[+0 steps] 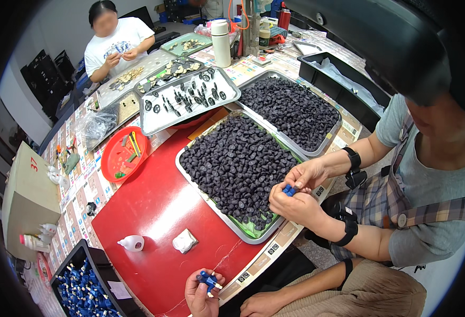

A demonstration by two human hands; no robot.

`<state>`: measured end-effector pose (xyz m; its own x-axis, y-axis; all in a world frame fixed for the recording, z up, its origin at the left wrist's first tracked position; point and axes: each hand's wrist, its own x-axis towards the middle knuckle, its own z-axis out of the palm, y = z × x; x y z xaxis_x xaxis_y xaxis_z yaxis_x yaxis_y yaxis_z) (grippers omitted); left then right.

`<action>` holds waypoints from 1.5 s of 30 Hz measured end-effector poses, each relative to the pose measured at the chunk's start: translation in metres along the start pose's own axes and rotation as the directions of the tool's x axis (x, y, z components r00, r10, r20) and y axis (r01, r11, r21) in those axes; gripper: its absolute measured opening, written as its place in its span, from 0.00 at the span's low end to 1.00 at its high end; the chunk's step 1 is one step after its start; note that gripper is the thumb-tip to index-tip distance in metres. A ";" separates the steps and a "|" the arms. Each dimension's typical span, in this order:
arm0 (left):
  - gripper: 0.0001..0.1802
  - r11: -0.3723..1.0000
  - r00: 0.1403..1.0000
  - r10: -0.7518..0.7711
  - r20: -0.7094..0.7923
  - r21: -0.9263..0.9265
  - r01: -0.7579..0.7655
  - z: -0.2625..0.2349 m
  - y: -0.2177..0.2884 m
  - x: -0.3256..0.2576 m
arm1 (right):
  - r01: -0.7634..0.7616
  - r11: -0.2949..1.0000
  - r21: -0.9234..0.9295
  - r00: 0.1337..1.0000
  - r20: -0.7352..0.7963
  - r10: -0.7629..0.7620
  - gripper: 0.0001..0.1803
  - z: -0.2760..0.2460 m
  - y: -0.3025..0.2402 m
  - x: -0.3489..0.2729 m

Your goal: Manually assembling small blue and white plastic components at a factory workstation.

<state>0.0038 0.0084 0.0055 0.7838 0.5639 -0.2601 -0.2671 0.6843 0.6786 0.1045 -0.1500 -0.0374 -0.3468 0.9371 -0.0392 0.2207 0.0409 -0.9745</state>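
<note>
The left hand (195, 299) is closed around a few small blue pegs (208, 279) with pale tips, over the near edge of the glossy red board (153, 206). The right hand (261, 304) lies low to its right by the lap; its palm is hidden, so whether it grips anything I cannot tell.

For good handling, a light fingertip grip should serve best, with the pale tips clear of the fingers, as they are now, so each end can be checked. Several pegs in one grasp could slip or knock together; turning them over the board rather than the lap seems safer. Best keep the elbow clear of the white squeeze bottle (133, 243) farther off and the black bin (101, 257) of similar pegs at near left
</note>
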 end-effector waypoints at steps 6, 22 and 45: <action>0.20 0.998 0.997 0.058 -0.048 -0.003 -0.058 0.007 0.001 -0.005 | 0.115 0.993 -0.029 0.993 -0.020 -0.116 0.11 0.009 0.008 0.000; 0.17 0.872 0.965 0.191 0.178 0.422 -0.250 0.033 0.007 0.001 | -0.017 0.964 -0.266 0.662 -0.725 -0.188 0.21 -0.091 -0.083 -0.007; 0.17 0.970 0.973 -0.053 0.225 0.241 -0.003 0.045 -0.012 0.020 | -0.052 0.895 -0.443 0.586 -0.739 -0.332 0.16 -0.107 -0.066 -0.017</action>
<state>0.0478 -0.0091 0.0230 0.9031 0.4079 -0.1344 -0.1260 0.5510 0.8249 0.1938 -0.1314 0.0514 0.3977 0.7914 0.4643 0.6194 0.1418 -0.7721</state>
